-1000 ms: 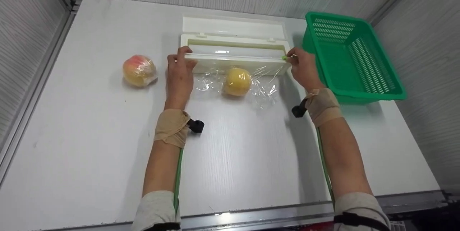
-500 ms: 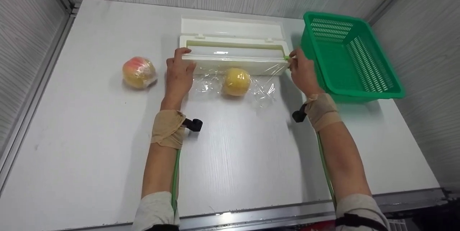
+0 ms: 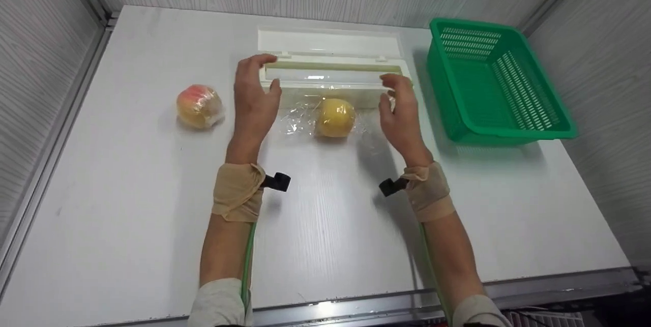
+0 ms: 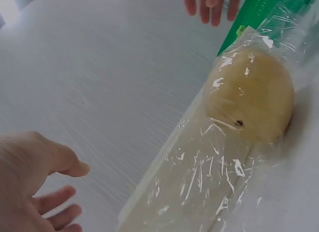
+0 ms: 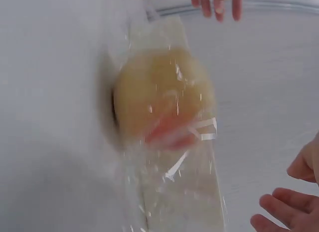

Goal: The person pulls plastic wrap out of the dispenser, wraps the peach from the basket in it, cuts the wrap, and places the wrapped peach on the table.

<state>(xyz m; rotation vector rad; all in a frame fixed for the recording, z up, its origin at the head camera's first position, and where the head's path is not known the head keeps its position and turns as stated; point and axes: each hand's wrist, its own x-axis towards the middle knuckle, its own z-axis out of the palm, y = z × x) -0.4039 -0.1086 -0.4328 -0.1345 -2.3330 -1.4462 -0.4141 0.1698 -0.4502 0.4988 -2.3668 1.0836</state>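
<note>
A yellow, apple-like fruit (image 3: 336,117) lies on the table under clear plastic wrap (image 3: 295,121), in front of a white cling film dispenser (image 3: 333,94). Its far side carries a red patch in the right wrist view. The dispenser's lid stands open, and a film roll (image 3: 325,76) shows inside. My left hand (image 3: 254,106) hovers by the dispenser's left end, fingers and thumb apart, holding nothing. Over the right end, my right hand (image 3: 403,113) is likewise spread and holds nothing. A small green slider (image 4: 241,30) sits at the dispenser's right end in the left wrist view.
A second fruit, red and yellow and wrapped in film (image 3: 200,107), sits to the left of my left hand. On the right stands a green plastic basket (image 3: 501,131). Panels close off the white table (image 3: 127,205) at the back and both sides.
My right hand has let go of the green slider and moved left, its fingers spreading. My left hand has lifted off the dispenser's left end and opened. The fruit stays in place.
</note>
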